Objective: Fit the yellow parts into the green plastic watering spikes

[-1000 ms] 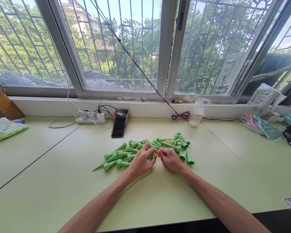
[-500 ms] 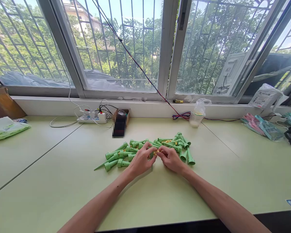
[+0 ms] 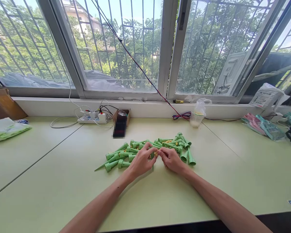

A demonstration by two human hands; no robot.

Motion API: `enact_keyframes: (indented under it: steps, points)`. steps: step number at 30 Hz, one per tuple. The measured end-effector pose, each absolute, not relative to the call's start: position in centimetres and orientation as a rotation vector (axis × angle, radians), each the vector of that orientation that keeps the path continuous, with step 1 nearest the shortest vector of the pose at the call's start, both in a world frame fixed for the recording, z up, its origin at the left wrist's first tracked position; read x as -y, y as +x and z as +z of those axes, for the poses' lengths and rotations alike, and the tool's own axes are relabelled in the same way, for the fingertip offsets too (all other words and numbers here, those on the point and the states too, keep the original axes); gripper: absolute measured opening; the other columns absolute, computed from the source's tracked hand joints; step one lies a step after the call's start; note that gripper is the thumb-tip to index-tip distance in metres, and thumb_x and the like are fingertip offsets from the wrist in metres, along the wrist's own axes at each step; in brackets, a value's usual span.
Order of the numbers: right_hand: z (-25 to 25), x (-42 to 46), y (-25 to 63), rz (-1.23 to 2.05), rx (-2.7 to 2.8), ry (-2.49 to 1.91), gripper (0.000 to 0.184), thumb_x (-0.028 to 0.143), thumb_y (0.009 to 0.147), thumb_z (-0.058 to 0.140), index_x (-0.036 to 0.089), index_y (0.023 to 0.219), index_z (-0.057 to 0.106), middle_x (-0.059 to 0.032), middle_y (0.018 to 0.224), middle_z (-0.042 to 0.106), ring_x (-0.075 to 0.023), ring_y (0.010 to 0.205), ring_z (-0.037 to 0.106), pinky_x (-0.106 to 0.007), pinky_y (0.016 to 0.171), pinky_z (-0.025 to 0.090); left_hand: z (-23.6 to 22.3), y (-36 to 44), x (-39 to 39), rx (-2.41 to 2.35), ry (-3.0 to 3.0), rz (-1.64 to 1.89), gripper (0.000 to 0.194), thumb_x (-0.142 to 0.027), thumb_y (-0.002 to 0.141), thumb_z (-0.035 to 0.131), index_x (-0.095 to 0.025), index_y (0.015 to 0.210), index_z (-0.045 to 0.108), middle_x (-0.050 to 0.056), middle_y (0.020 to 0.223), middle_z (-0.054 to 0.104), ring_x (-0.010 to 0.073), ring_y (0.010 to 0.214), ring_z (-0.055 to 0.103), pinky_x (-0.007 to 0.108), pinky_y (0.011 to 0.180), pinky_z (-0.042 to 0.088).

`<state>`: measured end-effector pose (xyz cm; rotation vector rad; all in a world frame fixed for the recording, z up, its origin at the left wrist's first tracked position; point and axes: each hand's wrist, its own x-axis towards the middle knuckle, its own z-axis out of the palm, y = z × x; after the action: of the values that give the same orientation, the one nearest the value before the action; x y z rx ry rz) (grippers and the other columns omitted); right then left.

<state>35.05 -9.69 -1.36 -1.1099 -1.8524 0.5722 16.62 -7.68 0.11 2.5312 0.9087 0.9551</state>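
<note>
My left hand (image 3: 143,159) is closed around a green plastic spike (image 3: 152,156), mostly hidden by the fingers, with a narrow end showing below. A small yellow piece (image 3: 156,154) sits at the top of this spike, between my two hands. My right hand (image 3: 171,158) is pinched, thumb and forefinger meeting right beside the yellow piece; what lies between these fingertips is too small to make out. Around and behind both hands lies a loose pile of green plastic spikes (image 3: 123,154) with ribbed caps. More yellow pieces (image 3: 168,141) show among them.
Along the back of the pale green table (image 3: 184,194) are a power strip (image 3: 92,120), a small box (image 3: 121,124) partly blurred, and a plastic cup (image 3: 197,119) with a bag on it. Packaged items (image 3: 264,127) lie at right; a white-green packet (image 3: 8,129) lies at left.
My right fingertips have shifted slightly and closed more tightly near the yellow piece. My left hand keeps its hold on the green spike; the pile looks the same.
</note>
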Motion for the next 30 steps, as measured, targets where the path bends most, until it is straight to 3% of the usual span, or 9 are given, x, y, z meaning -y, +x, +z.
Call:
enact_keyframes:
  steps: [7, 20, 30]
  points:
    - [-1.15, 10.00, 35.12, 0.634, 1.826, -1.096, 0.020, 0.037, 0.097, 0.047, 0.020, 0.089, 0.055, 0.0057, 0.050, 0.048, -0.0116, 0.043, 0.036, -0.025, 0.047, 0.027, 0.26, 16.68, 7.56, -0.945, 2.533, 0.967, 0.018, -0.020, 0.089, 0.053, -0.021, 0.105, 0.061, 0.004, 0.100, 0.049, 0.0089, 0.062, 0.047, 0.024, 0.061, 0.041]
    - [-1.63, 9.67, 35.20, 0.597, 1.837, -1.095, 0.018, 0.029, 0.095, 0.048, 0.020, 0.079, 0.053, 0.0064, 0.053, 0.040, -0.0111, 0.048, 0.033, -0.025, 0.049, 0.025, 0.02, 16.77, 7.63, -0.946, 2.524, 0.973, 0.016, -0.022, 0.089, 0.053, -0.021, 0.103, 0.061, 0.004, 0.100, 0.049, 0.0080, 0.059, 0.045, 0.024, 0.060, 0.041]
    - [-1.94, 9.24, 35.48, 0.530, 1.884, -1.083, 0.022, 0.025, 0.095, 0.047, 0.019, 0.075, 0.055, 0.0034, 0.060, 0.048, -0.0123, 0.055, 0.040, -0.025, 0.053, 0.030, 0.07, 16.76, 7.81, -0.950, 2.506, 0.951, 0.016, -0.022, 0.088, 0.054, -0.021, 0.102, 0.062, 0.004, 0.102, 0.049, 0.0074, 0.058, 0.045, 0.025, 0.060, 0.043]
